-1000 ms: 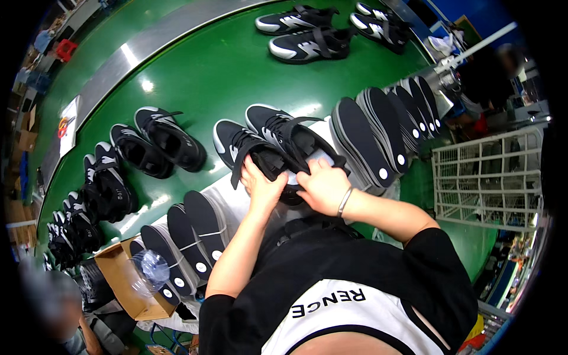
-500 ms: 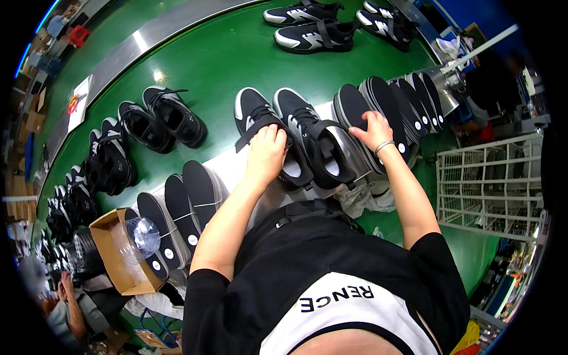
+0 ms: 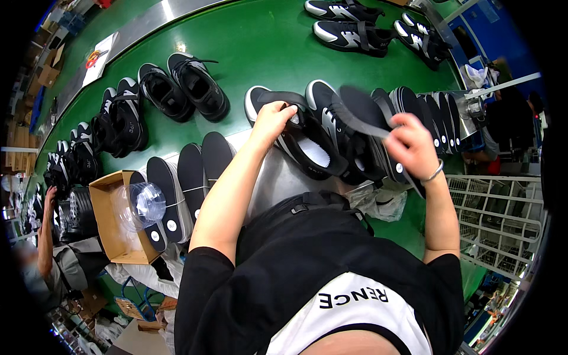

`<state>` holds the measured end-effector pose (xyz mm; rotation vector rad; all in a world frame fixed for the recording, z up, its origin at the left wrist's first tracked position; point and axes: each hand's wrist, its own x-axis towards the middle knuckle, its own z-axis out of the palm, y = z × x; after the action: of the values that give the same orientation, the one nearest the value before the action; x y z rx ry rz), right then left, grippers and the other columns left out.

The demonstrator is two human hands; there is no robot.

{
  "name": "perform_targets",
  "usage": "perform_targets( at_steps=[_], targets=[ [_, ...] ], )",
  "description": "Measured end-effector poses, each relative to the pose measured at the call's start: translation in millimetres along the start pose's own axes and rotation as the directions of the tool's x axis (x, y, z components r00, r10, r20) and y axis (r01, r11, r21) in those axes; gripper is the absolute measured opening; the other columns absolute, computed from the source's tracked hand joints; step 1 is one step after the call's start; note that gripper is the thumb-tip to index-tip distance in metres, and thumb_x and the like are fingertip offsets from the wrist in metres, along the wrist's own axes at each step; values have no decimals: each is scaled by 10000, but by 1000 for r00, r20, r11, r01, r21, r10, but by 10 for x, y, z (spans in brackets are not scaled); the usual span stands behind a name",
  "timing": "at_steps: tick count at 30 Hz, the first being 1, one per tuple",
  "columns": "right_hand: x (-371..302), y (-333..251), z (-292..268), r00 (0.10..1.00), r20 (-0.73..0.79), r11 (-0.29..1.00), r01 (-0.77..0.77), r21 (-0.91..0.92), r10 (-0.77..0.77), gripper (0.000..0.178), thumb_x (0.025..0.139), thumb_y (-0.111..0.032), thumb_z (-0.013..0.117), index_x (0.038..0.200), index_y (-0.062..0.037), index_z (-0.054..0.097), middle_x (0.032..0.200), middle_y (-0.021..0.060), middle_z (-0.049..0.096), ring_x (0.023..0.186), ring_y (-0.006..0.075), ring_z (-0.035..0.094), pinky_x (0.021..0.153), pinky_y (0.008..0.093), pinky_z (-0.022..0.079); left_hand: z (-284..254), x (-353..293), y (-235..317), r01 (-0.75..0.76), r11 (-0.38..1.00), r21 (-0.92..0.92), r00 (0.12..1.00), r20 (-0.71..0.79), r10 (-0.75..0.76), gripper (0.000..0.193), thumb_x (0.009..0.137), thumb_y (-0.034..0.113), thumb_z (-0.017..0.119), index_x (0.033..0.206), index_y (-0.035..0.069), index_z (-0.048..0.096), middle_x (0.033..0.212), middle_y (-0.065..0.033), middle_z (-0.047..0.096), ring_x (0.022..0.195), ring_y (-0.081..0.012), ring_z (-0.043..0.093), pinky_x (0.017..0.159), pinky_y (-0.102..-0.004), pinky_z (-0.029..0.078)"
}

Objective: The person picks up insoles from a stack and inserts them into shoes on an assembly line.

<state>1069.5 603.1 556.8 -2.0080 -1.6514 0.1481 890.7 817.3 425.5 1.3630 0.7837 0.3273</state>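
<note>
My left hand [image 3: 273,123] is closed on the tongue of a black sneaker [image 3: 251,102] with a silver toe, pulling its opening wide so the white inner sole shows. The sneaker's strap lies folded over toward the toe. A matching sneaker [image 3: 320,94] stands just to its right. In my right hand [image 3: 412,147], a black insole [image 3: 362,109] is pinched by one end, lifted and tilted above that second sneaker. The insole is smeared by motion. Upright stacks of black insoles [image 3: 405,100] stand to the right of my right hand.
More insole stacks [image 3: 190,171] and a cardboard box [image 3: 127,257] with clear plastic are at left. Sneaker pairs stand on the green table [image 3: 254,41], left [image 3: 198,89] and far right [image 3: 352,38]. A white wire rack [image 3: 497,219] is at right; another person's arm [image 3: 45,231] shows far left.
My right hand has drawn an insole from a stack and lifted it. My left hand has moved from the strap to the tongue, and the left sneaker is now opened wider and turned.
</note>
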Motion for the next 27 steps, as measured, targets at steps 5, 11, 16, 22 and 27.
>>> perform_targets(
  at_steps=[5, 11, 16, 22, 27],
  targets=[
    [28, -551, 495, 820, 551, 816, 421, -396, -155, 55, 609, -127, 570, 631, -83, 595, 770, 41, 503, 650, 201, 551, 549, 319, 481, 3, -20, 30, -11, 1000, -29, 1000, 18, 12, 169, 808, 194, 516, 793, 37, 578, 647, 24, 529, 545, -71, 442, 504, -220, 350],
    [431, -521, 1387, 816, 561, 899, 137, -416, 135, 166, 750, -161, 517, 791, -27, 607, 943, 153, 524, 780, 282, 573, 667, 358, 485, 105, 37, -40, -146, 964, 222, 976, -126, 176, 233, 809, 215, 490, 851, 1, 571, 737, -93, 575, 673, -196, 515, 600, -293, 398],
    [180, -550, 1159, 926, 375, 932, 169, -322, -39, 301, 759, -332, 548, 804, -35, 564, 1067, 178, 473, 796, 277, 565, 689, 366, 460, 159, -8, -88, -220, 934, 280, 937, -206, 283, 275, 803, 257, 474, 852, 3, 568, 802, -196, 587, 790, -342, 561, 691, -387, 424],
    [196, -629, 751, 779, 603, 856, 186, -483, 172, 248, 701, -314, 564, 765, -76, 589, 785, 103, 578, 759, 236, 575, 647, 376, 433, 140, -62, -28, -181, 917, 355, 937, -222, 271, 283, 804, 261, 472, 795, -11, 548, 764, -205, 577, 761, -367, 548, 678, -406, 418],
    [291, -560, 1244, 808, 587, 869, 256, -423, 48, 122, 693, -114, 518, 742, -64, 618, 791, 107, 582, 761, 256, 583, 654, 350, 485, 149, -21, -129, -213, 917, 336, 924, -238, 301, 285, 805, 255, 481, 761, -19, 543, 730, -197, 576, 712, -362, 549, 636, -406, 412]
  ],
)
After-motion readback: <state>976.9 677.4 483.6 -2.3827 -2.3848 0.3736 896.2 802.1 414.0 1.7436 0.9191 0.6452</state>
